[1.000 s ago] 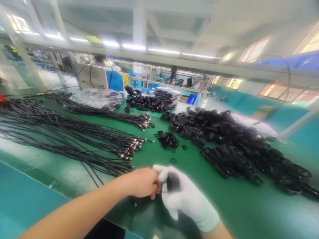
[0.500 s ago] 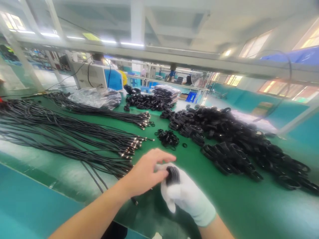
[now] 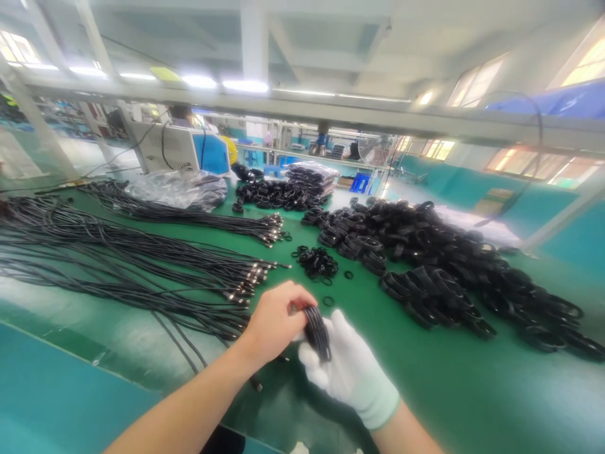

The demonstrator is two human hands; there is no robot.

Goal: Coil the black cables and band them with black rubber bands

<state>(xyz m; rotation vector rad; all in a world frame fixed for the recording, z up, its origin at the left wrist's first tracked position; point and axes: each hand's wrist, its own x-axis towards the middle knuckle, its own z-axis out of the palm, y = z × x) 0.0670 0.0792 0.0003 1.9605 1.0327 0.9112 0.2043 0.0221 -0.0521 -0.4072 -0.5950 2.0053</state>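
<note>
Coil held between bare left hand and gloved right hand

The coil [image 3: 317,333] is just below the centre of the frame, tilted, its strands running side by side from upper left to lower right. The left hand [image 3: 278,315] pinches its upper end between thumb and fingers, so the grip is narrow and closed on that end, and most of the coil reaches out past the fingertips. Its lower part lies against the palm side of the right hand [image 3: 350,362], with gloved fingers curled at its left and the gloved thumb raised at its right. I cannot tell whether the glove presses on the coil or only supports it.

The left hand covers the coil's upper left edge, and the glove hides its underside. The ends of the strands cannot be made out. Both forearms are cut off by the bottom edge, where two white tips [image 3: 299,448] also show only in part; what they belong to is unclear.

Above the hands, a ring [image 3: 328,306] lies on the green table [image 3: 373,334], near a small pile of bands [image 3: 317,261]. Cables [image 3: 179,255] run out of frame at left. At right, a heap [image 3: 425,239] of black coils blurs together, single pieces hard to separate.
</note>
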